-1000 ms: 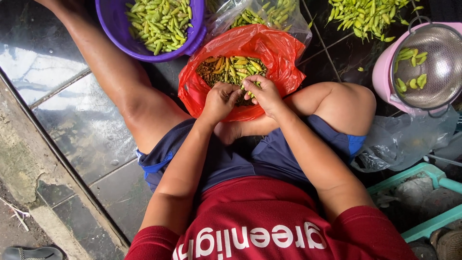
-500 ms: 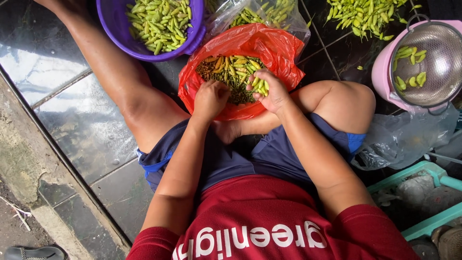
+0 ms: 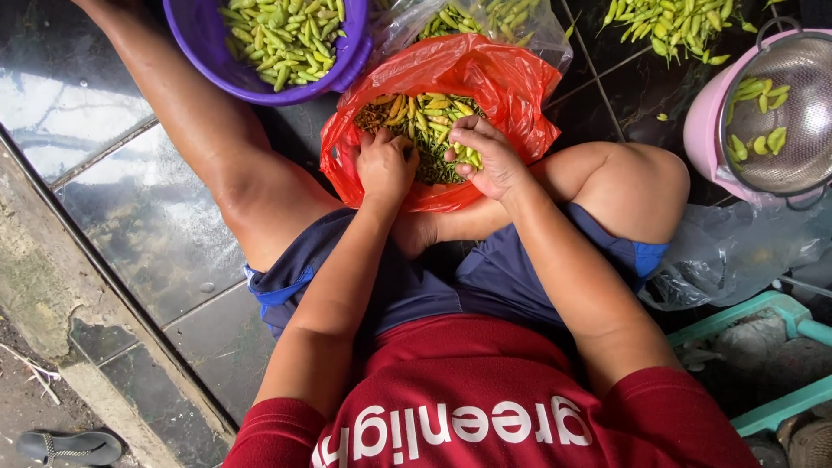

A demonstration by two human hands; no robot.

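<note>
Chillies (image 3: 425,117), small, green and yellow, sit in the red bag (image 3: 511,82) between our knees. Our left hand (image 3: 386,169) curls, fingertips digging into the heap; our right hand (image 3: 485,156) pinches a few pods. We judge them light, smooth, easily bruised, best taken at the stem. The bag looks thin and floppy. A purple tub (image 3: 217,61) and clear bag (image 3: 537,26) lie beyond.

Dark tiled floor (image 3: 147,217), purple basin (image 3: 208,52), red bag (image 3: 511,87), loose chillies (image 3: 676,30)
</note>
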